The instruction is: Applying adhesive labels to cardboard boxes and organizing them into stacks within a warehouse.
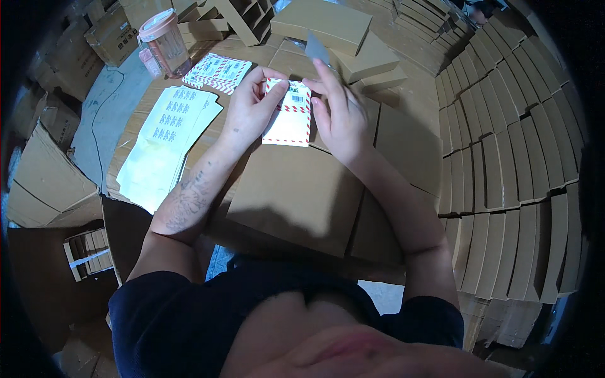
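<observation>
My left hand (251, 106) pinches a white card (287, 129) with a red striped border, its thumb lying on the upper left part. A dark printed block marks the card's upper half. At the card's right edge is my right hand (340, 116), fingers apart, with one fingertip close to the top corner. Just past its raised index finger shows a small grey-blue piece (314, 46); whether that finger touches it I cannot tell. Beneath the card lies a flat brown cardboard box (293, 189). A stack of similar striped cards (217, 71) rests beyond my left hand.
White sheets with printed blocks (167, 138) lie left of my forearm. Behind them stands a pink-lidded clear cup (167, 47). Brown boxes (324, 25) are at the back. Rows of stacked flat boxes (504, 151) rise on the right. An open carton (57, 176) sits at left.
</observation>
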{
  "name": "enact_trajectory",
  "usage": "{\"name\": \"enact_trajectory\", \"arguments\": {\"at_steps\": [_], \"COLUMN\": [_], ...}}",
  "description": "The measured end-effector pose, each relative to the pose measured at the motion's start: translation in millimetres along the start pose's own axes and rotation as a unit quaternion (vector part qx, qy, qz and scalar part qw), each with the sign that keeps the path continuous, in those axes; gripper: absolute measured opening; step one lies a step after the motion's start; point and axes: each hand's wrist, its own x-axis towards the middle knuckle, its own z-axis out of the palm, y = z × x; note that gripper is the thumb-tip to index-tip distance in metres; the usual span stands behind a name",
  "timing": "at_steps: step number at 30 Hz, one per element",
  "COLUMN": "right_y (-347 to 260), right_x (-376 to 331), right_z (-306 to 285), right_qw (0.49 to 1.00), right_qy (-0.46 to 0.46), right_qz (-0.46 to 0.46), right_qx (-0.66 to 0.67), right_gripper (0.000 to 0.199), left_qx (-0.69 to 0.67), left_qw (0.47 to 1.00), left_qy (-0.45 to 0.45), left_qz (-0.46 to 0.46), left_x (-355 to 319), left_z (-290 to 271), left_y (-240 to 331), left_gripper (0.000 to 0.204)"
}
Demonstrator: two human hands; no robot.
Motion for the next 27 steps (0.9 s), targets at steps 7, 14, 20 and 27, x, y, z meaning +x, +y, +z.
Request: {"name": "enact_trajectory", "arguments": {"at_steps": [7, 14, 20, 27], "right_y": [3.4, 4.7, 0.9, 1.5], "right_x": [-1.5, -5.1, -1.0, -4.7], "right_z": [1.3, -1.1, 0.7, 4.5], "right_qw": [0.999, 0.998, 0.997, 0.995], "right_qy": [0.033, 0.001, 0.021, 0.014], "right_qz": [-0.039, -0.041, -0.065, -0.006], "right_qx": [-0.014, -0.043, -0.047, -0.095], "right_gripper": [0.059, 0.059, 0.060, 0.056], "left_qx": [0.045, 0.025, 0.009, -0.006], "left_qw": [0.999, 1.000, 1.000, 0.998], "left_qy": [0.001, -0.001, 0.003, -0.060], "left_qz": [0.016, 0.003, 0.009, -0.036], "left_x": [-4.5, -3.6, 0.0, -4.6], "left_z": [3.8, 2.0, 0.7, 5.4], "left_y": [2.3, 1.5, 0.9, 1.0], "left_gripper": [0.017, 0.014, 0.014, 0.017]}}
